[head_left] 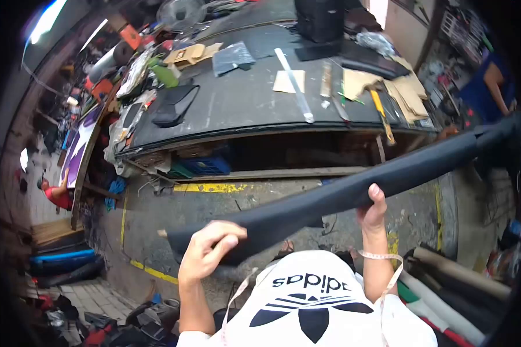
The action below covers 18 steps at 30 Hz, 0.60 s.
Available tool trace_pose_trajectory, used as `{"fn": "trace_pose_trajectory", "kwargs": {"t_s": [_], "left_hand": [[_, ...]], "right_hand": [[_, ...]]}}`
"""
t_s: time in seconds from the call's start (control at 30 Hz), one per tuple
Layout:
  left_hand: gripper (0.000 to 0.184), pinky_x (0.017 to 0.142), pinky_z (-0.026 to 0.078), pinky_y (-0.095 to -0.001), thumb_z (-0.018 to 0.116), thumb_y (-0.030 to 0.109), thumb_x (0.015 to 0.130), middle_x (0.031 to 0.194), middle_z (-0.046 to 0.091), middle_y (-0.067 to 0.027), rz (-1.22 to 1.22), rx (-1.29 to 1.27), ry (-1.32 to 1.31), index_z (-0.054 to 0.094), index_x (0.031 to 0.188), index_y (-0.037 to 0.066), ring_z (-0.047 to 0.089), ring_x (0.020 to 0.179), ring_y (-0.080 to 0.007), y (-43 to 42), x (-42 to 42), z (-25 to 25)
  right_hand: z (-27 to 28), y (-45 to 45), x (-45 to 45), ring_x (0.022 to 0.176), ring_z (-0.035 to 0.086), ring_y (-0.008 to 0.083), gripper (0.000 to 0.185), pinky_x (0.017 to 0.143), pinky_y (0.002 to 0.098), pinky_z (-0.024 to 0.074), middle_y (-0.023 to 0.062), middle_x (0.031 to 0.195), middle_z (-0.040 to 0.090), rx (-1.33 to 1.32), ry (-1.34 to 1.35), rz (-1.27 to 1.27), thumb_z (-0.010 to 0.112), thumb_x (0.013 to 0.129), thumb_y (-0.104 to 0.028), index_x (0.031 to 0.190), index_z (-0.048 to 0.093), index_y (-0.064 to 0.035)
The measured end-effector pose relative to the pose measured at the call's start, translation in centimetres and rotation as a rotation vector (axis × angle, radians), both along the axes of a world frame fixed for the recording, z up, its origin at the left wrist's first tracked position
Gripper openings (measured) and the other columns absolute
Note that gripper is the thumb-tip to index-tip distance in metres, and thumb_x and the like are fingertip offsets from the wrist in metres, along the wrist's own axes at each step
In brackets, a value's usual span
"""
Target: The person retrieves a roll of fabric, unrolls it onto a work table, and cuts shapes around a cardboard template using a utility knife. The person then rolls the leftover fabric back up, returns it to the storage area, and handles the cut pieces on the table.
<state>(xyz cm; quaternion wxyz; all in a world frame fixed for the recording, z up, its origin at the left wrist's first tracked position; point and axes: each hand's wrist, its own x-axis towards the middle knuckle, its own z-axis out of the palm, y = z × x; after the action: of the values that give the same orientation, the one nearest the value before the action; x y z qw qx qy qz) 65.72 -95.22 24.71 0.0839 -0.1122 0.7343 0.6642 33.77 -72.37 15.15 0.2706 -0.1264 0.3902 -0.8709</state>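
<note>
A long roll of black sheet material (pixel 341 195), fabric or synthetic leather, slants in front of my body from lower left to upper right. A loose flap hangs from its lower left part. My left hand (pixel 208 248) is closed on the roll near its left end, where a pale core tip (pixel 162 233) sticks out. My right hand (pixel 374 211) grips the roll from below near the middle, thumb up against its near side; its other fingers are hidden behind the material. A tape measure (pixel 382 255) hangs from my neck and crosses my right wrist.
A dark worktable (pixel 231 110) stands ahead, bearing a clear ruler (pixel 294 84), a hammer (pixel 382 115), a black pouch (pixel 176 106) and cardboard pieces (pixel 408 95). More rolls (pixel 446 272) lie at lower right. A person in red (pixel 58 194) is at far left, another person's arm (pixel 495 84) at right.
</note>
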Motion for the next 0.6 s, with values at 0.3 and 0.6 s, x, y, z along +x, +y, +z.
{"fn": "trace_pose_trajectory", "kwargs": {"t_s": [0.3, 0.6], "left_hand": [[0.076, 0.103, 0.048, -0.0323, 0.079, 0.050, 0.087, 0.131, 0.067, -0.0111, -0.003, 0.850, -0.241, 0.059, 0.137, -0.004, 0.063, 0.120, -0.0202, -8.6, -2.7, -18.6], [0.089, 0.105, 0.050, -0.0374, 0.086, 0.025, 0.071, 0.134, 0.063, -0.0187, 0.614, 0.584, -0.050, 0.049, 0.146, -0.006, 0.063, 0.121, -0.0265, -20.6, -14.4, -11.5]], "right_hand": [[4.5, -17.8, 0.9, 0.099, 0.070, 0.0284, 0.060, 0.089, 0.0410, 0.0584, 0.0166, 0.112, 0.070, 0.278, 0.276, 0.557, 0.082, 0.080, -0.039, 0.120, 0.061, 0.0019], [-1.6, -31.0, -7.1, 0.104, 0.065, 0.0188, 0.065, 0.095, 0.0336, 0.0530, 0.0119, 0.108, 0.073, 0.327, 0.399, 1.083, 0.087, 0.081, -0.030, 0.131, 0.062, 0.0043]]}}
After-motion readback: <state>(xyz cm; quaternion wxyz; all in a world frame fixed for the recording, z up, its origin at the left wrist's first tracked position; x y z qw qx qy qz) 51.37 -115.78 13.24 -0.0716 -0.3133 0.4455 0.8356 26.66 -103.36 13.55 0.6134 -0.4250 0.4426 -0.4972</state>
